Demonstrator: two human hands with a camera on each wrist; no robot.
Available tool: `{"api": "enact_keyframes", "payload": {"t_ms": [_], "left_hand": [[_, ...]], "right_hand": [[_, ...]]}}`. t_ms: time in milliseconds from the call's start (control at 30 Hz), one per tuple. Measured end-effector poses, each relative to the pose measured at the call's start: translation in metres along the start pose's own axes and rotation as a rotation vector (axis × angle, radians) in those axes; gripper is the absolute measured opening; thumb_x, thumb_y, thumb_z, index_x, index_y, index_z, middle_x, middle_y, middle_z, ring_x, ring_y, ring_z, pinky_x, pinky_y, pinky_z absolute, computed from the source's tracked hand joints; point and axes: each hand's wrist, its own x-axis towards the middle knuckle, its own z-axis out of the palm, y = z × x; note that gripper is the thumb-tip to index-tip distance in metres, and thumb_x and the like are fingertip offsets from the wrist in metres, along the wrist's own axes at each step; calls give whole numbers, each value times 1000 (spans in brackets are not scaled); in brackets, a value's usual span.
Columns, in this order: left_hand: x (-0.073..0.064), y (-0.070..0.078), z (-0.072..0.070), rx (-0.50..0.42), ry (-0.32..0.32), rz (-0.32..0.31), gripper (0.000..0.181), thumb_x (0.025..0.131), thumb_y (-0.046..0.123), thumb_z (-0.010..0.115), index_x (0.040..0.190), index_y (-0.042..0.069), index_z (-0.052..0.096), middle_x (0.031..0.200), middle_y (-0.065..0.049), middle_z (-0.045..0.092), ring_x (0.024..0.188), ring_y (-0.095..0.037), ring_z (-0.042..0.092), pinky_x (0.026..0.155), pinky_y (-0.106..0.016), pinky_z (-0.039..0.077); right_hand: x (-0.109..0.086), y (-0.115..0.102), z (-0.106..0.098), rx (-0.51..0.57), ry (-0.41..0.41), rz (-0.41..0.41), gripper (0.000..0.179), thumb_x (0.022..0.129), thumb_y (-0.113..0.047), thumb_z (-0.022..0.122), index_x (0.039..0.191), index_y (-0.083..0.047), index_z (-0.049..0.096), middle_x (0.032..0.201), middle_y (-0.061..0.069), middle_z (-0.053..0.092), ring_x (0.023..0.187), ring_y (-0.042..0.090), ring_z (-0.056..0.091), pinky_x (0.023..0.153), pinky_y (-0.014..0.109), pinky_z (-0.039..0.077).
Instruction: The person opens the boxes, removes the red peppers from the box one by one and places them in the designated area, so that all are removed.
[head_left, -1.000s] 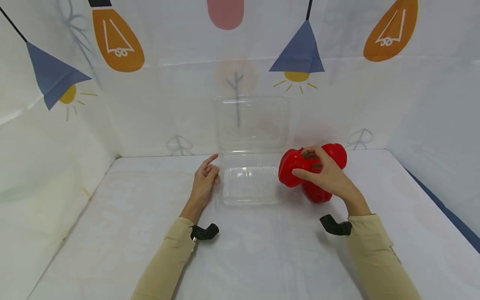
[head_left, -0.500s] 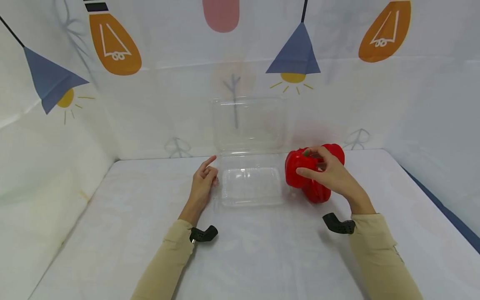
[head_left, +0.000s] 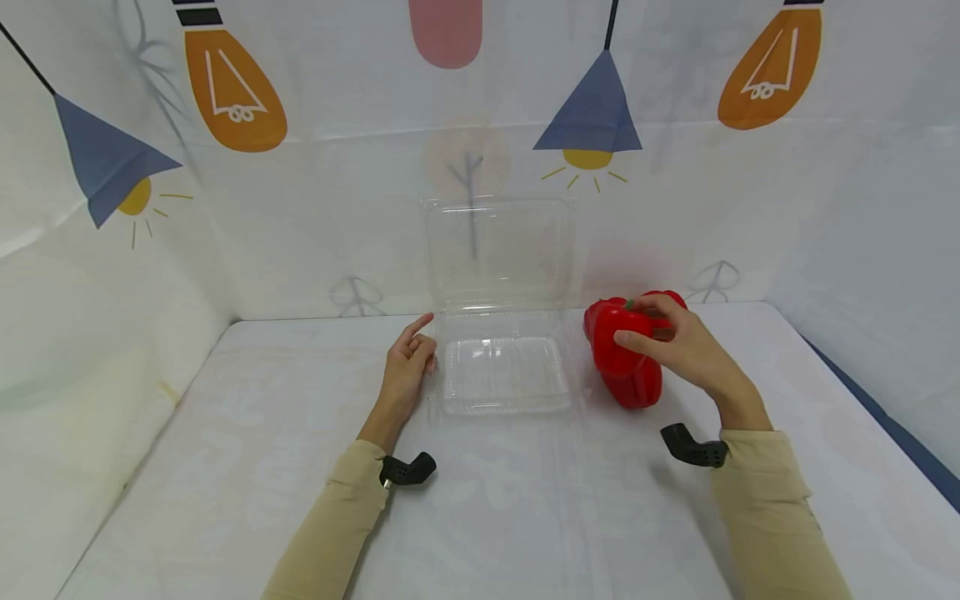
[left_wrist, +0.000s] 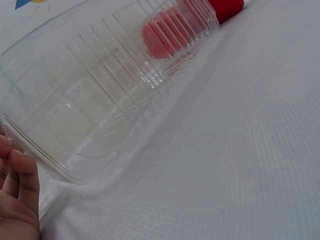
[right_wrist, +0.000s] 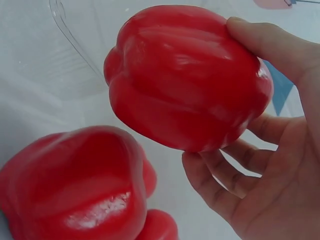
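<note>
My right hand holds a shiny red bell pepper between thumb and fingers. In the right wrist view the thumb lies on one side and curled fingertips on the other. More red bell peppers sit right by it: one in front, partly covered by the held one, and others behind, mostly hidden. Left of them stands a clear plastic clamshell container, its lid raised against the back. At its left side is my left hand, index finger extended, other fingers loosely bent, fingertips right at the wall.
A white cloth covers the table. Behind it hangs a white backdrop printed with lamps and bulbs, and a white side sheet rises at the left. Each wrist carries a black camera mount.
My right hand has moved to the right with the bell pepper, away from the container and over the other peppers. The left hand stays at the container's side.
</note>
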Motion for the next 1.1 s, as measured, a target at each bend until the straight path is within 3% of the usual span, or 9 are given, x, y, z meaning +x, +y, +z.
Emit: {"api": "enact_keyframes", "payload": {"t_ms": [200,500,733,967,1100], "left_hand": [[-1,0,0,-7,-3,12,48,92,-2,49,139,5,44,61,3,45,52,-9,43,54,-19,36],[-1,0,0,-5,7,9,49,91,-2,49,139,4,44,61,3,45,52,-8,43,53,-19,35],[-1,0,0,-2,6,-1,49,92,-1,49,140,4,43,60,3,44,52,-8,43,54,-19,36],[-1,0,-1,-3,8,-3,49,91,-2,50,140,4,43,60,3,45,52,-8,43,54,-19,36],[-1,0,0,-2,8,-5,49,91,-2,49,140,4,43,60,3,45,52,-8,43,54,-18,36]], "right_hand": [[-3,2,-7,10,-3,54,68,85,-50,63,138,-19,35,133,9,46,117,32,48,85,47,53],[-6,9,-17,-7,-20,61,69,88,-49,59,143,-17,33,134,14,45,120,35,44,82,43,54],[-7,18,-26,-53,-24,25,64,91,-45,55,143,-15,35,137,17,42,124,38,38,90,53,48],[-11,24,-34,-67,-31,54,63,92,-46,54,142,-13,35,140,18,39,125,41,37,86,48,50],[-12,27,-36,-77,-30,63,62,92,-46,54,141,-13,35,140,19,39,126,43,35,87,51,50]]}}
